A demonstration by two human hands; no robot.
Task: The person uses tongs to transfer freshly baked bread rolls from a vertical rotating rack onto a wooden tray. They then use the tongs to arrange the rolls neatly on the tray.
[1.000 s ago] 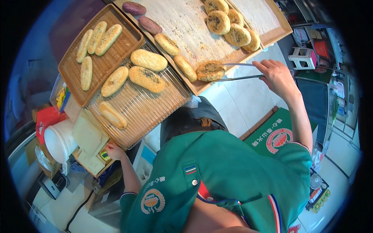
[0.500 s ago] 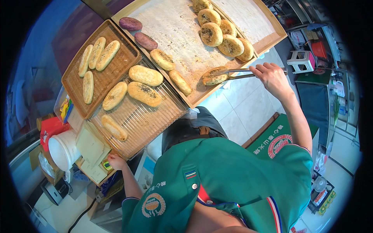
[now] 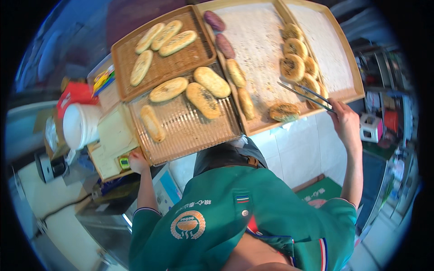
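Observation:
My right hand (image 3: pixel 346 123) grips metal tongs (image 3: pixel 308 96). Their arms are apart with nothing between them, over the cluster of round seeded breads (image 3: pixel 292 67). Closer to me, one seeded bread (image 3: pixel 284 111) lies by itself at the front edge of the paper-lined wooden tray (image 3: pixel 260 128). My left hand (image 3: pixel 138 161) is down at the left, its fingers curled by the front corner of the wire rack (image 3: pixel 174 153). Right beside those fingers is a small yellow-green device (image 3: pixel 124 162); whatever they hold is hidden.
Several long breads (image 3: pixel 202 100) rest on the rack, and more (image 3: pixel 177 43) lie in a woven basket tray (image 3: pixel 122 67). Two purple breads (image 3: pixel 214 21) line the wooden tray's left side. A white bucket (image 3: pixel 80 125) stands left of a stack of paper bags (image 3: pixel 113 131). A stool (image 3: pixel 370 128) is at the right.
The tongs have come off the single bread, which stays on the tray, and moved up over the round breads. The whole view has shifted; my left hand remains by the rack corner.

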